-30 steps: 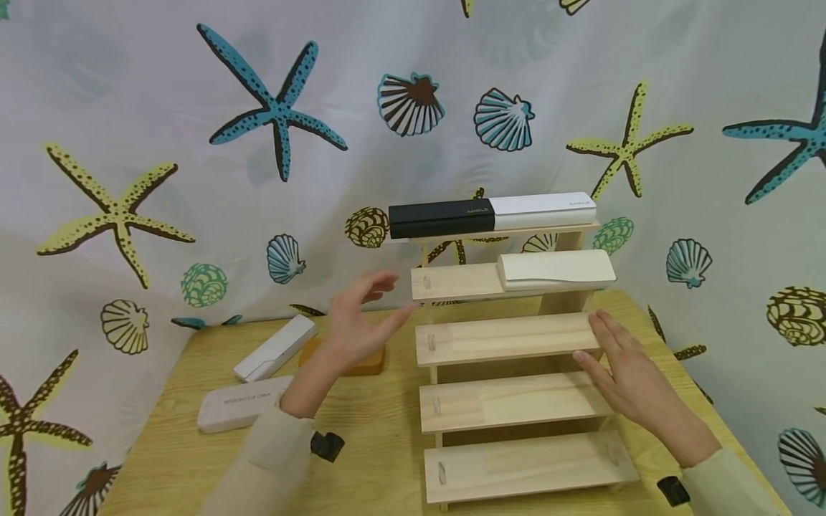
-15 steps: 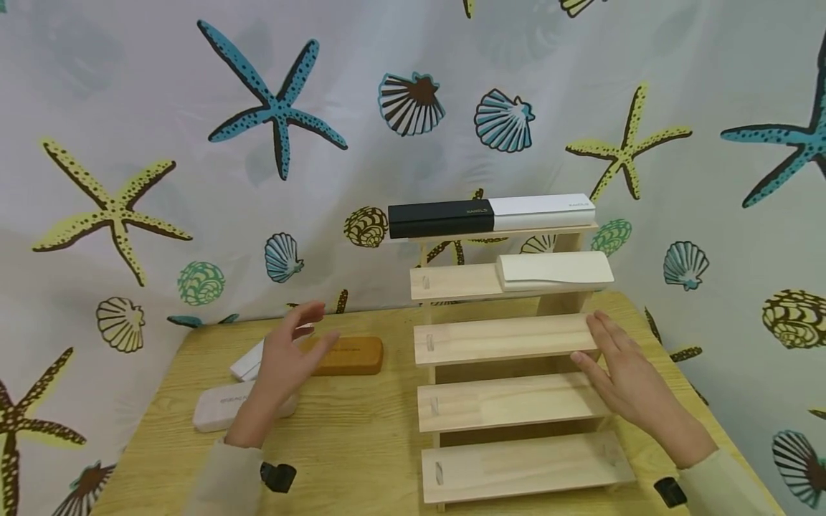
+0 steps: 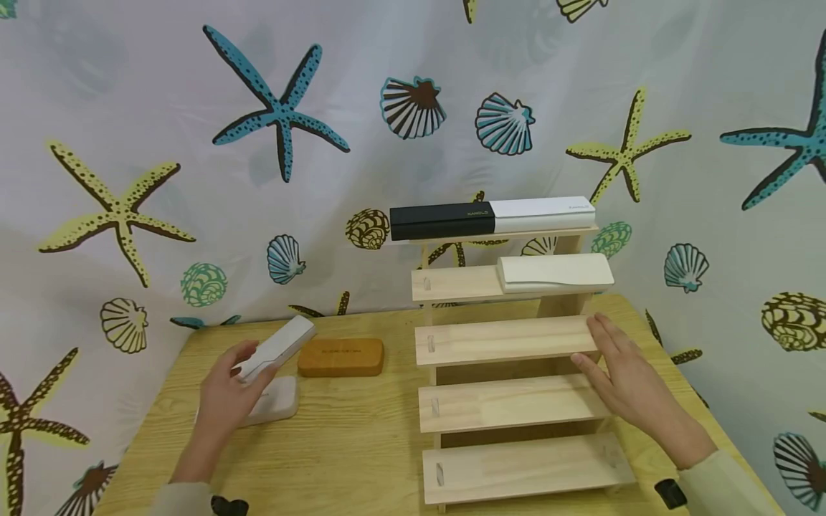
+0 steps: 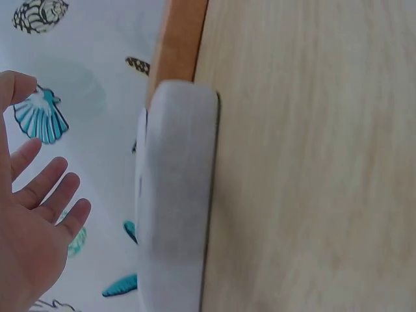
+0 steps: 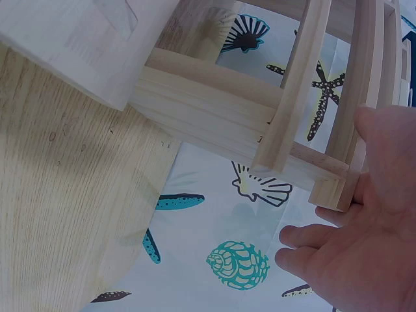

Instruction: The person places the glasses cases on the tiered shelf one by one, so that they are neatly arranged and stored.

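Observation:
In the head view my left hand (image 3: 226, 394) is at the near end of a slim white glasses case (image 3: 280, 347). The left wrist view shows its fingers spread, with nothing visible between them. A pale grey-white glasses case (image 4: 179, 195) lies on the table, partly hidden by that hand in the head view. Behind it is an orange-brown case (image 3: 342, 358). My right hand (image 3: 635, 390) rests with fairly straight fingers against the right end of the wooden rack's third shelf (image 3: 506, 340). Its thumb touches near the shelf's front edge.
A black case (image 3: 442, 221) and a white case (image 3: 542, 213) sit end to end on the top shelf. On the second shelf, a cream case (image 3: 556, 274) lies at the right. The wooden table (image 3: 348, 459) meets a patterned cloth (image 3: 361, 158) behind.
My left hand has moved from beside the rack leftward and toward me, down to the slim white case. The right hand has kept its place on the rack.

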A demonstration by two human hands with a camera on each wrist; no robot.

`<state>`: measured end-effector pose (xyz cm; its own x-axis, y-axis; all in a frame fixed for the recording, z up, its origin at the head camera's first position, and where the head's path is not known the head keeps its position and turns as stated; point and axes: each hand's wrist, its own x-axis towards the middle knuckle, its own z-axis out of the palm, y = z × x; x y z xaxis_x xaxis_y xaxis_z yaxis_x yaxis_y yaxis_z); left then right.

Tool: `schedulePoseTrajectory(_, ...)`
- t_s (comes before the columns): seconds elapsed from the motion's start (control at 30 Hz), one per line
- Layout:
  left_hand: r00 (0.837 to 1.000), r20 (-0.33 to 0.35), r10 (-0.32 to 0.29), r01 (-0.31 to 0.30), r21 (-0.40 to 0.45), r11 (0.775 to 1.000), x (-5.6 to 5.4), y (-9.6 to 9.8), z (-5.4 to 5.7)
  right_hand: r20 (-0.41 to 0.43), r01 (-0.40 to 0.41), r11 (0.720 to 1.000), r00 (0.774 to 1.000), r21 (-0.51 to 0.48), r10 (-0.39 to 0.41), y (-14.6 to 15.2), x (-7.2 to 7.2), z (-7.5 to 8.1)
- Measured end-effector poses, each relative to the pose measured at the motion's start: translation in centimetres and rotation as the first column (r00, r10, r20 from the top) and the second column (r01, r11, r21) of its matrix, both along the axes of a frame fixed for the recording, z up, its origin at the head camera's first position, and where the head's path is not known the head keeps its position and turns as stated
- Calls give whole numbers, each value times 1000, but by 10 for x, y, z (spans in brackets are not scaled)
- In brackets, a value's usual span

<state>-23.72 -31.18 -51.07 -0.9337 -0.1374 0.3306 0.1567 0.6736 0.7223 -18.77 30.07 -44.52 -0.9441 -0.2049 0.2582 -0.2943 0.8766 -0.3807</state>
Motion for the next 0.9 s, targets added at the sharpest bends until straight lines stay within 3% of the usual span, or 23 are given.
schedulePoseTrajectory(0.47, 984, 142, 109, -103, -44, 994, 16, -52, -34, 2, 2, 1000, 1000, 5, -2, 0, 1, 0)
schedulePoseTrajectory(0.7, 979, 177, 98, -82, -92, 992, 20, -65, -42, 2, 1, 1000, 1000, 6, -1, 1, 0, -1)
schedulePoseTrajectory(0.9, 963, 252, 93, -68, -104, 992, 20, -68, -43, -4, 1, 1000, 1000, 3, -1, 1, 0, -1)
